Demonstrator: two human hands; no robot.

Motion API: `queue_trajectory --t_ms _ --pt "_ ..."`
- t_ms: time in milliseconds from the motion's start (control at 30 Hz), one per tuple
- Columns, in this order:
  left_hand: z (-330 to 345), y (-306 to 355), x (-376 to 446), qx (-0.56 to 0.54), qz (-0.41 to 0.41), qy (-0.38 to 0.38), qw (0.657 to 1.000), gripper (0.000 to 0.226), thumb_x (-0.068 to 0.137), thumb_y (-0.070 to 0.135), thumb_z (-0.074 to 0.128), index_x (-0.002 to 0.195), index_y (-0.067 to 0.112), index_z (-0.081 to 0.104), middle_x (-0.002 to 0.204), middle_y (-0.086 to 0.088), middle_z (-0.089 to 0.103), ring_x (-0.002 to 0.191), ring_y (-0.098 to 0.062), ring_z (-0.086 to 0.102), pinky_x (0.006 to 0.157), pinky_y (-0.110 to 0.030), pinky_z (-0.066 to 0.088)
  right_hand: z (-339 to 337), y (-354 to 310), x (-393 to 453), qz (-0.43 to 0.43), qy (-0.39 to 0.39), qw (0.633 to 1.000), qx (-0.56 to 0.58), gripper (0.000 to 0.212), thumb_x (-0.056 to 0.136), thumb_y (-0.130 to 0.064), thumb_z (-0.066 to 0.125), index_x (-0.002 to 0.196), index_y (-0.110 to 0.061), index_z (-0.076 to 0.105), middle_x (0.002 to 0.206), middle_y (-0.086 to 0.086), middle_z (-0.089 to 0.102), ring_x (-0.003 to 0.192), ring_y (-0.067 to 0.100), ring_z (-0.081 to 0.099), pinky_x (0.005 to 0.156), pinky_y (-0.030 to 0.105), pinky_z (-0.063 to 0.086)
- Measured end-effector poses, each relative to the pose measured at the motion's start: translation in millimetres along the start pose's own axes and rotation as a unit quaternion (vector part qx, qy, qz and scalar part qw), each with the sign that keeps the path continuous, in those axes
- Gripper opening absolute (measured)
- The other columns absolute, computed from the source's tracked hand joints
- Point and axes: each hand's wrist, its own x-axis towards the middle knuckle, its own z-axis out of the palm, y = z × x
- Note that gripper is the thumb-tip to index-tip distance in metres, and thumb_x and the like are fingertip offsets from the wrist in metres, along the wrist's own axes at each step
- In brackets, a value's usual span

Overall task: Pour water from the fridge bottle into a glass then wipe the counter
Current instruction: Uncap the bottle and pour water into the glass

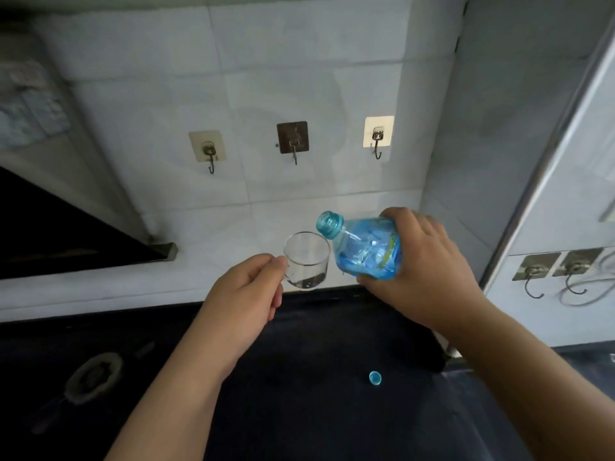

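Above dark counter (316,410); hooks (293,141) on tiled wall (266,61).

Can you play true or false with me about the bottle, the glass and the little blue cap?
1. The right hand holds the blue bottle tipped toward the glass. True.
2. The bottle still has its cap on. False: its mouth is open, and the blue cap lies on the dark counter.
3. The left hand holds the glass. True.
4. The glass is full to the top. False: it looks nearly empty.
5. Towels hang on the three wall hooks. False: the hooks are bare.
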Motion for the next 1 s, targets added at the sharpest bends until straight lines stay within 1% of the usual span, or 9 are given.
queue_trajectory --t_ms 133,267,400,633,800,1000 --pt "-10.6 -1.7 -2.7 0.009 0.001 -0.005 1.0 0.049 0.101 0.048 0.047 0.067 0.014 0.05 0.061 0.001 0.051 0.058 -0.014 0.046 0.065 -0.038 0.041 -3.7 -8.8 0.4 -0.033 0.026 0.997 -0.061 0.076 0.069 -0.045 0.083 0.134 -0.027 0.047 0.119 -0.005 0.058 0.108 0.022 0.049 0.084 0.039 0.041" --pt "-19.1 -4.1 -4.1 -0.023 -0.026 -0.029 0.999 0.048 0.101 0.047 0.049 0.061 0.02 0.048 0.064 -0.002 0.048 0.061 -0.017 0.044 0.069 -0.039 0.04 -3.6 -16.6 0.8 -0.056 0.039 0.992 -0.109 0.076 0.067 -0.04 0.085 0.133 -0.027 0.049 0.116 -0.003 0.06 0.105 0.025 0.052 0.083 0.04 0.043" --pt "-27.9 -8.5 -4.3 -0.042 -0.037 -0.053 0.997 0.046 0.102 0.044 0.049 0.062 0.021 0.045 0.066 -0.004 0.045 0.063 -0.019 0.039 0.071 -0.04 0.039 -2.6 -25.9 2.6 -0.078 0.066 0.984 -0.145 0.077 0.063 -0.032 0.085 0.132 -0.023 0.053 0.115 0.0 0.062 0.102 0.03 0.053 0.085 0.046 0.047" --pt "-40.5 -14.7 -3.3 -0.062 -0.042 -0.064 0.995 0.044 0.102 0.041 0.05 0.062 0.023 0.044 0.069 -0.006 0.044 0.065 -0.02 0.037 0.071 -0.04 0.038 -0.2 -40.9 4.4 -0.094 0.076 0.978 -0.169 0.081 0.061 -0.029 0.089 0.133 -0.023 0.053 0.118 0.003 0.061 0.105 0.032 0.053 0.088 0.049 0.047" --pt "-46.3 -19.3 -1.1 -0.06 -0.047 -0.071 0.994 0.046 0.102 0.04 0.05 0.059 0.024 0.043 0.068 -0.004 0.043 0.062 -0.018 0.035 0.072 -0.039 0.038 2.9 -46.2 3.4 -0.104 0.08 0.973 -0.189 0.081 0.061 -0.028 0.089 0.133 -0.023 0.052 0.118 0.004 0.061 0.105 0.033 0.053 0.087 0.05 0.046" --pt "-47.5 -22.5 0.7 -0.064 -0.047 -0.079 0.994 0.045 0.102 0.039 0.05 0.061 0.023 0.042 0.068 -0.004 0.042 0.063 -0.018 0.035 0.072 -0.039 0.039 2.5 -48.0 5.1 -0.113 0.094 0.968 -0.205 0.081 0.06 -0.026 0.088 0.134 -0.02 0.054 0.118 0.006 0.061 0.104 0.034 0.053 0.085 0.049 0.046"
